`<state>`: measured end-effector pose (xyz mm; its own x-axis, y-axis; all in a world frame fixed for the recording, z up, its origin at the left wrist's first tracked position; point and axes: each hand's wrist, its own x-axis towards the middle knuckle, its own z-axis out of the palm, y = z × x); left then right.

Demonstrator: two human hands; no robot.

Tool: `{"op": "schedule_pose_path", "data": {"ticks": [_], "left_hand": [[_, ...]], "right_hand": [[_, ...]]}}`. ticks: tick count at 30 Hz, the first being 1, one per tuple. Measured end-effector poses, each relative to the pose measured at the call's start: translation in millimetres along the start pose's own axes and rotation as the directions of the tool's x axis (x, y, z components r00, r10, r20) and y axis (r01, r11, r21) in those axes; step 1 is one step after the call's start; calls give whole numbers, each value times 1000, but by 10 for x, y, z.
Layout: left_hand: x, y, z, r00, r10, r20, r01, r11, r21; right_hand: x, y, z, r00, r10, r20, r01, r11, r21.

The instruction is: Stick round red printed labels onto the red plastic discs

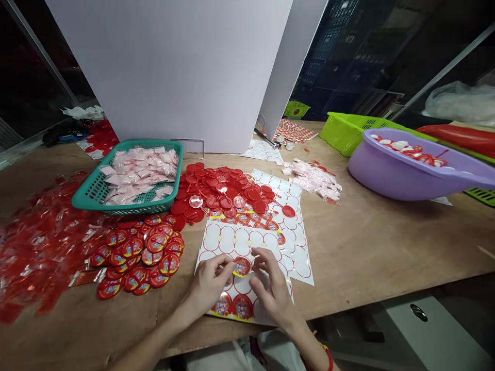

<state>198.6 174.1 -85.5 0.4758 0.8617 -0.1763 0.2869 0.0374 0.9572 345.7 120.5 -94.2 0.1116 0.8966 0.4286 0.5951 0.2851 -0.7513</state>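
Note:
Between my two hands is a round red sticker (242, 266) with a coloured picture and a yellow edge. My left hand (212, 282) pinches its left edge between thumb and fingertips. On the other side, my right hand (271, 289) has its thumb and fingers apart, close to the sticker, holding nothing. Both hands are over a white sticker sheet (212, 238) printed with red circle outlines; a few printed stickers (232, 306) remain along its near edge. Beyond the sheet is a heap of red plastic discs (224, 188), some with thin sticks.
Stickered red discs (135, 252) are piled on the left beside red plastic packets (50, 242). A green basket (77, 198) holds pale pink sachets, and more sachets (315, 178) lie right of centre. A purple basin (386, 180) and a lime crate (336, 134) stand right. A white panel (174, 67) rises behind.

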Motion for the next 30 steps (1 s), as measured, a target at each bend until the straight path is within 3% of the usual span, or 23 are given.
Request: {"op": "schedule_pose_path", "data": {"ticks": [3, 5, 7, 8, 9, 10, 11, 14, 18, 23, 25, 27, 28, 30], "left_hand": [[45, 47, -60, 998, 42, 48, -48, 993, 111], [198, 88, -147, 992, 126, 15, -124, 938, 323], [475, 120, -266, 951, 307, -44, -222, 773, 594], [651, 129, -331, 901, 432, -36, -269, 623, 735], [839, 131, -392, 874, 486, -15, -293, 550, 782], [1028, 129, -448, 856, 516, 31, -322, 486, 812], [1206, 124, -495, 826, 546, 142, -366, 327, 871], [1589, 124, -579, 784, 555, 280, -455, 207, 866], [1703, 238, -610, 729, 621, 287, -509, 212, 834], [1491, 410, -565, 714, 689, 120, -474, 350, 808], [1332, 380, -503, 797, 604, -2, -416, 551, 724], [1139, 277, -420, 903, 424, -70, -309, 754, 579], [1037, 207, -373, 940, 334, -70, -253, 820, 514], [842, 59, -277, 969, 246, -22, -205, 850, 485]], "right_hand": [[52, 88, 19, 975, 221, 31, -223, 964, 146], [72, 152, 40, 938, 344, 39, -343, 910, 233], [73, 212, 55, 896, 444, 15, -425, 848, 317], [68, 240, 60, 880, 475, 3, -447, 825, 346], [61, 264, 63, 871, 491, -1, -457, 812, 362], [52, 285, 66, 868, 496, -2, -461, 808, 367], [43, 301, 67, 867, 498, -2, -463, 808, 363], [27, 323, 68, 865, 502, 11, -474, 809, 349], [33, 325, 74, 858, 514, 8, -475, 787, 392], [51, 349, 80, 829, 560, 5, -489, 720, 493], [57, 361, 78, 805, 592, -19, -486, 678, 551], [59, 374, 76, 787, 614, -50, -469, 650, 597], [58, 380, 76, 789, 612, -63, -458, 652, 605], [52, 394, 76, 819, 570, -65, -438, 694, 571]]}}
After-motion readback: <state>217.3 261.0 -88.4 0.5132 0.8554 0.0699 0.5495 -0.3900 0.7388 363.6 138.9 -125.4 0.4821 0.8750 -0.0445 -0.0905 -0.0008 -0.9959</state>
